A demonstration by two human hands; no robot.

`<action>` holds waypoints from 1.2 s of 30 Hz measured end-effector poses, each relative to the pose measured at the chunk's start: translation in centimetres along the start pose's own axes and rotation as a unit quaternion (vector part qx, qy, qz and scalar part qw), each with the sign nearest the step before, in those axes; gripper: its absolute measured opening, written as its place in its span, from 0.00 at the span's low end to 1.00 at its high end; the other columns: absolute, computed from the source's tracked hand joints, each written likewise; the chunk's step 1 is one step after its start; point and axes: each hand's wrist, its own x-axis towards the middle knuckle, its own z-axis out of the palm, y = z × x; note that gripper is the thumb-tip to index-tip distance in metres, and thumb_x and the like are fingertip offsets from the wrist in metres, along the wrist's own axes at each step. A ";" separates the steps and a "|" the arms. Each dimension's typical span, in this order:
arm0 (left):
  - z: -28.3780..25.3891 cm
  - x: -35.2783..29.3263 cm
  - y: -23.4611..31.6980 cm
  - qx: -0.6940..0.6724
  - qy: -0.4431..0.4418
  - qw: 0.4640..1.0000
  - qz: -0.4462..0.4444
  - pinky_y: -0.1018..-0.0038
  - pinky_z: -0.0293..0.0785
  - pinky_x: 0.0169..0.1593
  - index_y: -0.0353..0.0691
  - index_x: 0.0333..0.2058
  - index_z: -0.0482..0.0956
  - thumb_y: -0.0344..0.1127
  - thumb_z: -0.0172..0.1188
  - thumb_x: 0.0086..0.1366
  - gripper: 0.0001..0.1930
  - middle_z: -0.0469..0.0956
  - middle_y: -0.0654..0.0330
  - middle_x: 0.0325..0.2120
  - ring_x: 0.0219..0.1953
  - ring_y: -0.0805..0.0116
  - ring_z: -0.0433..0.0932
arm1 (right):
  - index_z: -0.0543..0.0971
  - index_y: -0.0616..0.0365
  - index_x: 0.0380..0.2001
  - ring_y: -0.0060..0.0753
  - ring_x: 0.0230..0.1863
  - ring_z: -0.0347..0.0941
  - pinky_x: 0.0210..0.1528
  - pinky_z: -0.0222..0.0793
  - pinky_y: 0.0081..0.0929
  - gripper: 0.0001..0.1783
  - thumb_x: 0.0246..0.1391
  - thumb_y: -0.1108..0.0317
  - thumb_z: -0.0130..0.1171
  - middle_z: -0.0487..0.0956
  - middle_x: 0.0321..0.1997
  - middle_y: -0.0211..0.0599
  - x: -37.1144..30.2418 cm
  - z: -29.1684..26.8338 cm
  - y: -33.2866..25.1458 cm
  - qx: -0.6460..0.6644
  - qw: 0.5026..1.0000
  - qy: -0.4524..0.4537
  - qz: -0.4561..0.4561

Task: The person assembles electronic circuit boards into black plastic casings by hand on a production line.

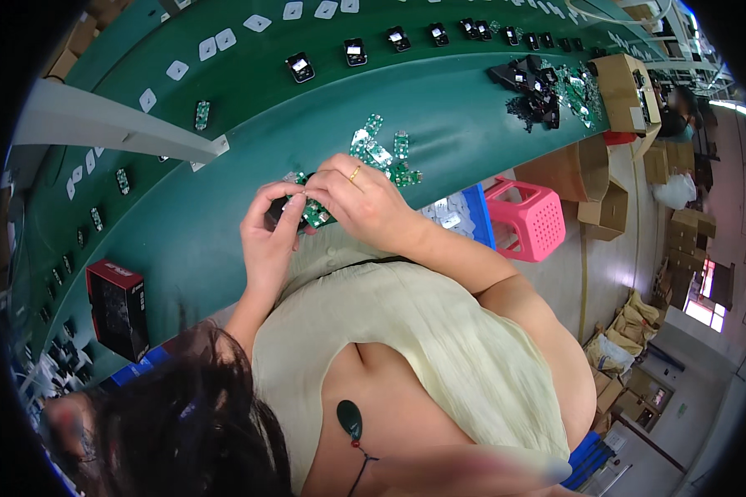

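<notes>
Both my hands meet close to my body, over the near edge of the green table. My left hand (267, 236) is closed around a small green circuit board (316, 214), with a black piece (277, 212) beside it in the same grip. My right hand (363, 203), a ring on one finger, is closed in a pinch at the board's upper end against my left fingertips. Whatever is between those right fingertips is too small and covered to name. Just beyond my hands lies a loose pile of green circuit boards (378, 154), some with white labels.
A conveyor belt (224, 70) curves along the far side, carrying black cases (300, 68) and white square pieces (225, 39). A grey post (124, 128) stands at left, above a black-and-red box (118, 308). Black parts (535, 91), a cardboard box (626, 93) and a pink stool (526, 219) are rightward.
</notes>
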 end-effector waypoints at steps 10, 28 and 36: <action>0.3 -0.6 0.5 0.084 0.026 0.990 0.114 0.87 0.62 0.19 0.37 0.34 0.73 0.28 0.54 0.58 0.05 0.69 0.64 0.35 0.21 0.82 0.67 | 0.73 0.61 0.27 0.33 0.26 0.69 0.26 0.67 0.25 0.09 0.38 0.78 0.59 0.70 0.29 0.37 0.2 -0.2 -0.2 0.037 0.999 0.010 -0.027; 1.3 -1.9 1.3 -0.044 -0.008 0.999 0.022 0.83 0.70 0.23 0.37 0.41 0.69 0.24 0.55 0.52 0.15 0.68 0.62 0.32 0.26 0.78 0.72 | 0.70 0.63 0.25 0.23 0.20 0.69 0.20 0.66 0.18 0.08 0.39 0.82 0.58 0.71 0.26 0.36 0.8 -2.1 0.4 0.164 0.984 -0.064 0.025; 0.6 -1.4 0.9 0.078 0.046 0.990 0.110 0.77 0.69 0.34 0.36 0.36 0.70 0.25 0.59 0.47 0.15 0.67 0.60 0.32 0.31 0.72 0.70 | 0.69 0.62 0.25 0.26 0.19 0.69 0.20 0.67 0.18 0.10 0.36 0.83 0.58 0.71 0.25 0.36 0.8 -1.8 -0.2 0.125 0.990 -0.069 0.012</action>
